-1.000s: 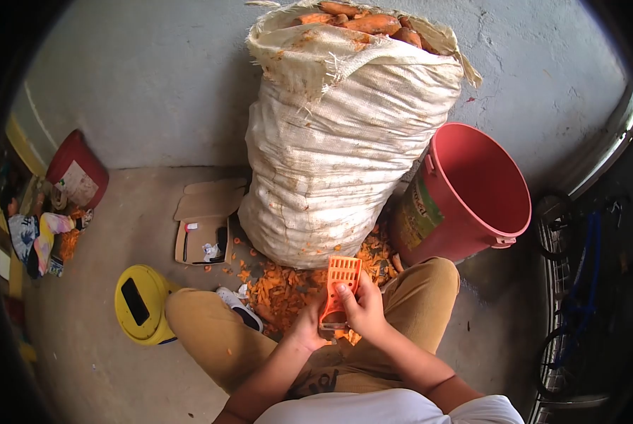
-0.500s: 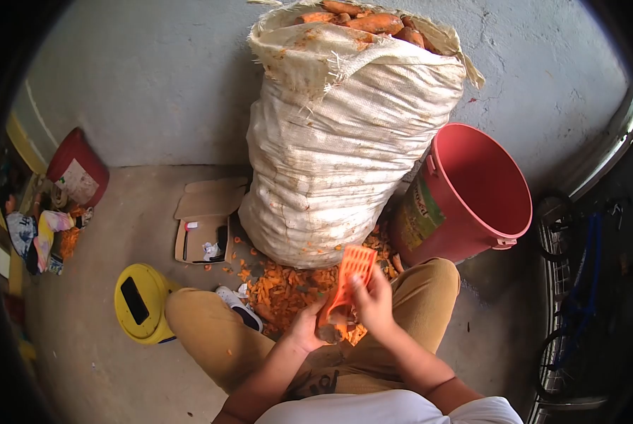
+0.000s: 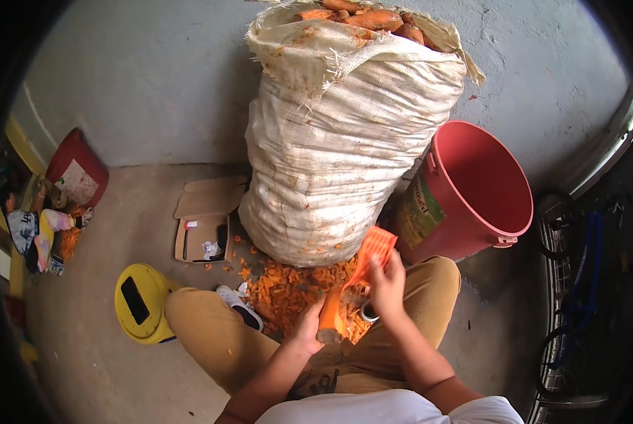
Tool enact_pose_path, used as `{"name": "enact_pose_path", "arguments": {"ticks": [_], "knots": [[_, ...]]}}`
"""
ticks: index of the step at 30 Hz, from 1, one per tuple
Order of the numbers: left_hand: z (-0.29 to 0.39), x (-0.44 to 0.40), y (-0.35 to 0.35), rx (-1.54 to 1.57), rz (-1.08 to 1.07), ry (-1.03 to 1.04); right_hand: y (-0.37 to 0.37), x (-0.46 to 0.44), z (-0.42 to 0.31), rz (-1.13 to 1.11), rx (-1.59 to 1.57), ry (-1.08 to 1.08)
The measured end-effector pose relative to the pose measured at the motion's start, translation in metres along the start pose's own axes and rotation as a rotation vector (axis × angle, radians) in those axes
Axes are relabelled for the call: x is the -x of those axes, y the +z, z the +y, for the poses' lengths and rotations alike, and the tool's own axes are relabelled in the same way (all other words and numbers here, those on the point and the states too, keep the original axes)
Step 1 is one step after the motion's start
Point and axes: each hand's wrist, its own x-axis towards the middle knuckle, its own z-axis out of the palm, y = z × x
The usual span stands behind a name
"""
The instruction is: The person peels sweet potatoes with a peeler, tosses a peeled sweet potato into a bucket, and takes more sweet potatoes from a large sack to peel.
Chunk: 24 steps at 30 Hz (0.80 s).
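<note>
The carrot (image 3: 332, 311) grasped in their left hand (image 3: 306, 331) looks largely peeled but for its brown near end, their right hand (image 3: 388, 281) clenches an orange peeler (image 3: 378, 245), shavings (image 3: 280, 291) heap by the sack's (image 3: 330, 162) bottom edge, and carrots (image 3: 374, 20) at its top seem unpeeled.

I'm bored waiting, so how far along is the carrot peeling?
Some looks done: loose orange peelings lie heaped below the tall white woven sack. Now the left hand holds a long orange carrot, the right hand a slotted orange plastic peeler. Plenty seems left: rough-skinned carrots fill the sack's mouth.
</note>
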Motion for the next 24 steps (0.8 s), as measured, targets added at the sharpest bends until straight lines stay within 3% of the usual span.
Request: {"name": "enact_pose_path", "arguments": {"ticks": [2,4,6,8,10,11,12,14,16,17,18,20,24], "knots": [[0.0,-0.004,0.001,-0.004,0.054,0.022,0.007,0.024,0.004,-0.158,0.167,-0.026],[0.003,-0.002,0.014,-0.03,0.083,0.034,0.015,0.033,0.008,-0.149,0.188,-0.042],[0.003,0.002,0.019,-0.011,0.052,0.033,0.01,0.013,0.024,-0.049,0.155,-0.027],[0.004,0.007,0.017,-0.098,-0.042,-0.004,0.001,-0.011,0.029,0.055,-0.008,0.188],[0.007,0.012,0.026,-0.11,-0.122,-0.019,-0.008,-0.034,0.054,0.248,0.039,0.088],[0.009,0.016,0.032,-0.09,-0.123,-0.014,-0.022,-0.043,0.067,0.256,0.034,0.161],[0.01,0.017,0.036,-0.07,-0.123,-0.005,-0.024,-0.046,0.059,0.287,-0.161,0.255],[0.01,0.01,0.032,0.061,-0.092,0.126,-0.025,-0.042,0.055,0.272,-0.185,0.302],[0.009,0.0,0.019,-0.003,0.079,0.287,-0.016,-0.024,0.039,0.24,-0.335,0.469],[0.012,-0.003,0.024,-0.005,0.152,0.355,-0.018,-0.014,0.055,0.178,-0.389,0.564],[0.014,-0.005,0.026,-0.007,0.225,0.422,-0.01,-0.002,0.043,0.162,-0.479,0.801],[0.012,-0.009,0.023,-0.027,0.196,0.523,-0.009,0.022,0.065,0.055,-0.781,1.026],[0.004,-0.008,0.026,-0.263,0.092,0.743,-0.012,0.023,0.069,0.22,-1.082,1.076]]}}
